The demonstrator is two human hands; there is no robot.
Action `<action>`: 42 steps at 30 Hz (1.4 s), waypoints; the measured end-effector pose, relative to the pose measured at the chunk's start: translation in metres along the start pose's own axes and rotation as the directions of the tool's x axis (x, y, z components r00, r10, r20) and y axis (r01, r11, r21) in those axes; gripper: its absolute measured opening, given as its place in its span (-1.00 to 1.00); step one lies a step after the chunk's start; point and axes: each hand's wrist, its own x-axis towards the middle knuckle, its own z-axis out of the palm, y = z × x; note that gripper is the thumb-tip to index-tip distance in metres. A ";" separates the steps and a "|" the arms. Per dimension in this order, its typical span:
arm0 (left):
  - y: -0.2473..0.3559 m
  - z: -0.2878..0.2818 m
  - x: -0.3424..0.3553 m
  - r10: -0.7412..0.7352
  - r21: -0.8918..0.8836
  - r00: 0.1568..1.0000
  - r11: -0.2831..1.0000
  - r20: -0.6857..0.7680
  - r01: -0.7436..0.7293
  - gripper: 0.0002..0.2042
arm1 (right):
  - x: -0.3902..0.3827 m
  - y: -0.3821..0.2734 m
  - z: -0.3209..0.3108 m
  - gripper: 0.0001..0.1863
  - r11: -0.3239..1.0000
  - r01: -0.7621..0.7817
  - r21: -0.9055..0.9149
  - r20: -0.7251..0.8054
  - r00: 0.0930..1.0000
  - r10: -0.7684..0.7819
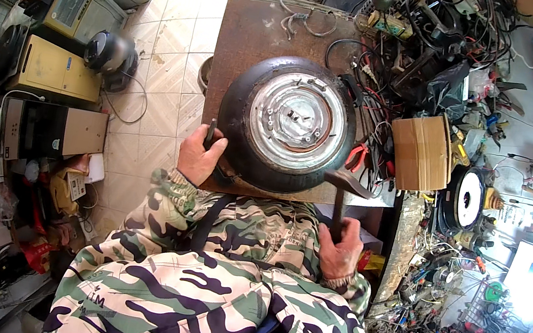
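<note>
A round black electric pan (234,107) lies bottom up on the brown workbench (255,29), its silver metal base plate (297,120) facing me. By the pan's near left rim, my left hand (199,158) is closed around a short dark rod-like tool (211,131) held upright; its exact kind is unclear. My right hand (341,251) grips the handle of a hammer (349,183), whose head is raised near the pan's lower right rim. Red-handled pliers (356,157) lie just right of the pan.
Tangled cables and tools crowd the bench's right side, with a cardboard box (421,153) there. A wire loop (320,25) lies at the far edge. Old appliances, including a yellow cabinet (59,69) and a microwave-like box (55,133), line the left beyond the tiled floor (162,70).
</note>
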 end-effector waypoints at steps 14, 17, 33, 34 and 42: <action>0.002 0.044 0.062 0.087 0.232 0.996 0.968 0.031 -0.091 0.01 | 0.080 -0.001 0.008 -0.66 0.506 0.784 -0.358 0.376 0.618 -0.691; 0.001 0.048 0.065 0.059 0.243 0.997 0.967 0.053 -0.070 0.02 | 0.090 -0.006 0.003 -0.74 0.348 0.878 -0.329 0.411 0.465 -0.784; 0.012 0.058 0.063 0.037 0.303 0.999 0.953 -0.038 -0.024 -0.07 | 0.111 0.007 0.004 -0.74 0.277 0.842 -0.463 0.463 0.497 -0.734; 0.014 0.059 0.064 0.023 0.288 0.999 0.958 -0.032 -0.013 -0.06 | 0.107 0.005 0.001 -0.73 0.298 0.850 -0.434 0.436 0.488 -0.756; 0.017 0.055 0.065 -0.043 0.276 0.999 0.960 0.001 0.041 -0.04 | 0.106 -0.003 0.015 -0.82 0.317 0.795 -0.517 0.406 0.554 -0.727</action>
